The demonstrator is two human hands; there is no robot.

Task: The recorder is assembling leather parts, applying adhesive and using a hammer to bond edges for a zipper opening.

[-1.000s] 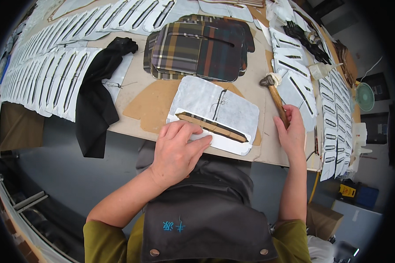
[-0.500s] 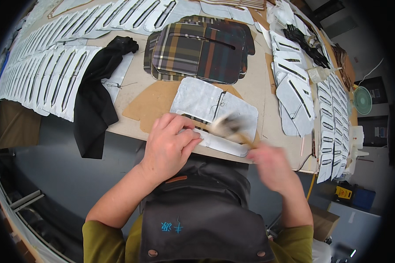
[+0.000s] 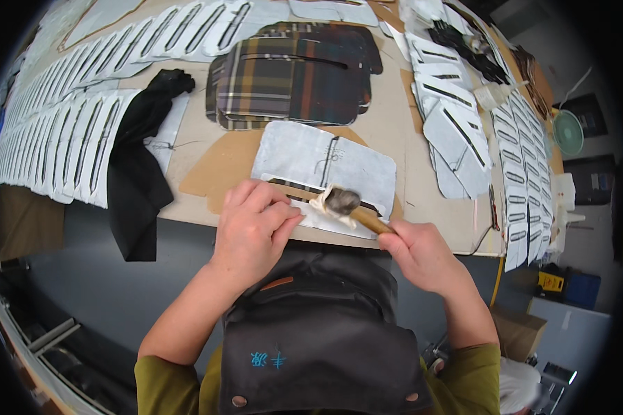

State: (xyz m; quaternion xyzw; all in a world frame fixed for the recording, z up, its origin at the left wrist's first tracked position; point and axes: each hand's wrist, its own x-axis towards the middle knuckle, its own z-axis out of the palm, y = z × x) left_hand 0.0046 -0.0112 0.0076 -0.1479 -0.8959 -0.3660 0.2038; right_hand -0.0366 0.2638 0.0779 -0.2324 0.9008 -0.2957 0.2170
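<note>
My right hand (image 3: 422, 257) is wrapped around the wooden handle of a hammer (image 3: 342, 202) whose head is bound in pale cloth, with a dark grey face showing. The hammer head is over the near part of a white-backed fabric panel (image 3: 360, 166), beside a strip of plaid showing in its long slot; whether it touches is hard to tell. My left hand (image 3: 253, 221) is closed at the panel's near left edge, thumb and fingers pinched together on the folded edge. Under the panel lies a brown card sheet (image 3: 208, 173).
A stack of plaid panels (image 3: 291, 79) lies beyond the work. Rows of slotted white pieces (image 3: 55, 145) and a black cloth (image 3: 138, 180) hang over the left table edge. On the right are more white pieces (image 3: 457, 152), a glue bottle (image 3: 491, 95) and a thin tool with a cord (image 3: 493, 207).
The hammer and my right hand were blurred with motion and are now sharp, the head slightly further left. My left hand keeps its pinch. The whole view has shifted a little.
</note>
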